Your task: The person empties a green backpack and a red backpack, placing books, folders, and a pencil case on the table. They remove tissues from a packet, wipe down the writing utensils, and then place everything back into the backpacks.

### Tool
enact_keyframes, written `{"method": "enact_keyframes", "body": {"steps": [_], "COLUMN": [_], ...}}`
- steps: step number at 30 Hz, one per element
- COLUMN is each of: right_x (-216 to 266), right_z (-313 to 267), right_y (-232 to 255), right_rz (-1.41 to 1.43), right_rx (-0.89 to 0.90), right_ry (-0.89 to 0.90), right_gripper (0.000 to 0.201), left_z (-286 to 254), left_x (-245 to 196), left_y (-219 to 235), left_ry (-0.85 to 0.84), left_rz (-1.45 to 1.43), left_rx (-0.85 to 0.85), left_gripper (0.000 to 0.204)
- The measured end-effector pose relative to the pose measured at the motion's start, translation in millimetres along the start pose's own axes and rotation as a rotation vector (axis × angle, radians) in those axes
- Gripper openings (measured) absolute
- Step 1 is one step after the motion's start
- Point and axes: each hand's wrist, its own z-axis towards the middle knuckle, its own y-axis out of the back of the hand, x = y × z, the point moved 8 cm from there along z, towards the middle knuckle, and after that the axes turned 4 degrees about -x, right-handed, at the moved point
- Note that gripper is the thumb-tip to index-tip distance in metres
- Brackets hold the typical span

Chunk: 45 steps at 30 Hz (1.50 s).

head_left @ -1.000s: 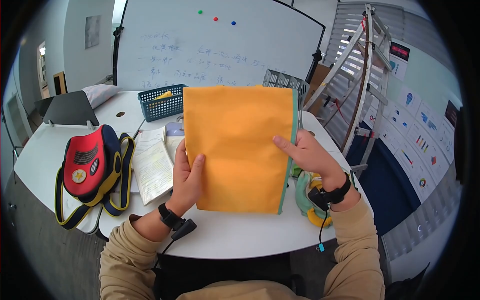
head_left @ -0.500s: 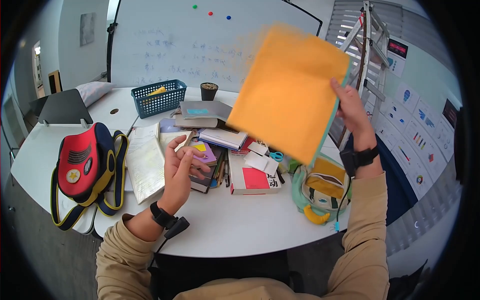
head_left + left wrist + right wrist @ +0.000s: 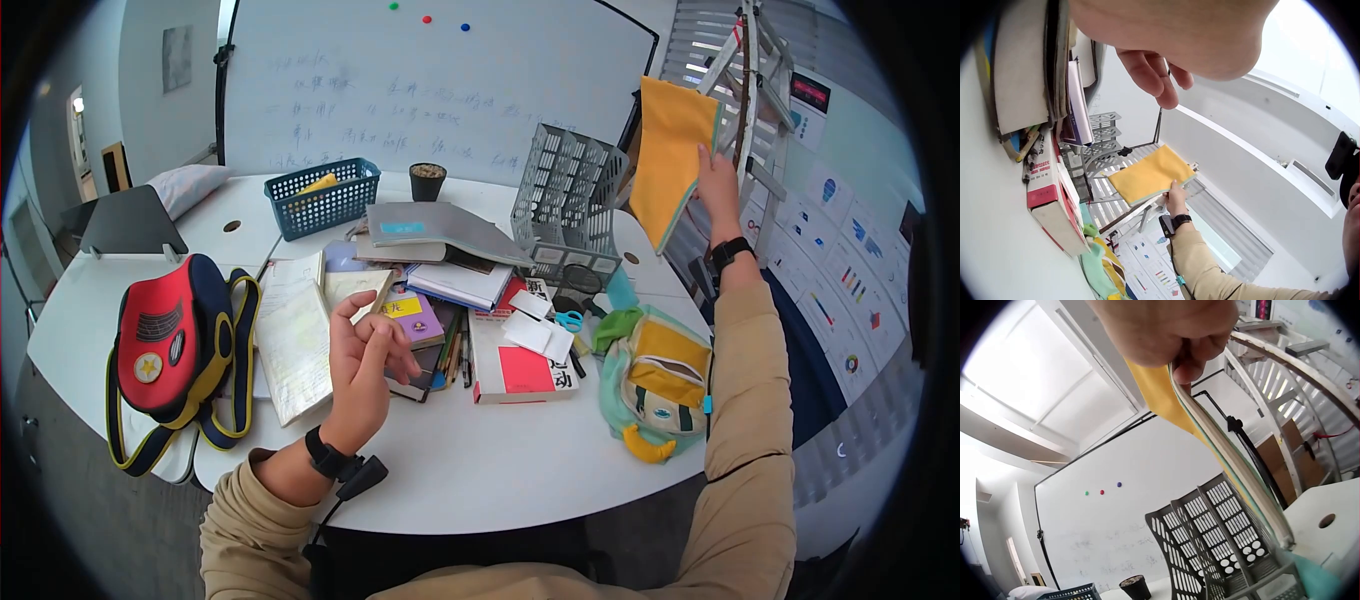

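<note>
Raised at the right side of the table, my right hand (image 3: 718, 190) pinches a flat yellow fabric folder (image 3: 668, 150) by its green-trimmed edge, thumb on the near face. The right wrist view shows that folder (image 3: 1160, 394) edge-on, a pale layered side beneath the fingers, beside a grey slatted file rack (image 3: 1210, 531). My left hand (image 3: 362, 375) is in the air above the table's front, fingers loosely bent and nothing in them. Behind it lie an open book (image 3: 293, 345) and a purple book (image 3: 412, 318).
A red and navy backpack (image 3: 165, 335) lies at the left, a green and yellow bag (image 3: 655, 385) at the right. Books, pens, white cards (image 3: 540, 335) and blue scissors (image 3: 569, 320) crowd the middle. Behind are a teal basket (image 3: 322, 200), a potted plant (image 3: 427, 182) and a stepladder (image 3: 750, 110).
Both hands held the yellow folder in front; the left then let go. My right hand has carried it up and right, turning it, which uncovers the books and the file rack.
</note>
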Motion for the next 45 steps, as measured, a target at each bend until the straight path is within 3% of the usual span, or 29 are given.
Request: {"method": "enact_keyframes", "body": {"steps": [10, 12, 19, 22, 24, 28, 31, 37, 39, 40, 43, 45], "right_x": [-41, -48, -60, -54, -104, -125, -130, -132, -163, -157, -102, -31], "right_z": [-21, -24, -34, -55, -58, -84, -93, -71, -57, -55, -61, -65], "right_y": [-98, -113, -140, -142, -175, -183, -176, -145, -149, -147, -121, -112], "right_rz": [-0.064, -0.055, -0.142, -0.075, -0.026, -0.067, 0.003, -0.109, -0.207, -0.255, -0.519, -0.370], "right_rx": [0.102, 0.062, -0.032, -0.008, 0.129, 0.299, 0.224, 0.062, 0.010, -0.013, -0.422, -0.318], "right_ry": [-0.124, -0.052, -0.017, -0.047, -0.158, -0.408, -0.467, -0.344, -0.316, -0.301, -0.064, 0.096], "right_gripper": [0.059, 0.057, 0.056, 0.069, 0.073, 0.079, 0.080, 0.076, 0.069, 0.065, 0.055, 0.054], "left_z": [-6, -5, -4, -4, -4, -4, -5, -4, -5, -6, -6, -7], "left_x": [-1, 0, 14, 14, 15, 18, 19, 19, 19, 19, 17, 18], "left_y": [-4, -3, 1, 1, 0, 0, 0, -2, -1, -1, -4, -3], "left_ry": [0.042, 0.046, 0.050, 0.060, 0.072, 0.080, 0.099, 0.088, 0.092, 0.096, 0.099, 0.100], "left_rz": [-0.009, -0.016, -0.007, -0.005, -0.004, -0.004, 0.003, -0.007, -0.018, -0.022, -0.031, -0.035], "left_rx": [0.021, 0.011, 0.014, 0.014, 0.014, 0.017, 0.019, 0.036, 0.042, 0.049, 0.063, 0.074], "left_gripper": [0.043, 0.043, 0.045, 0.045, 0.045, 0.044, 0.043, 0.042, 0.042, 0.042, 0.041, 0.041]}}
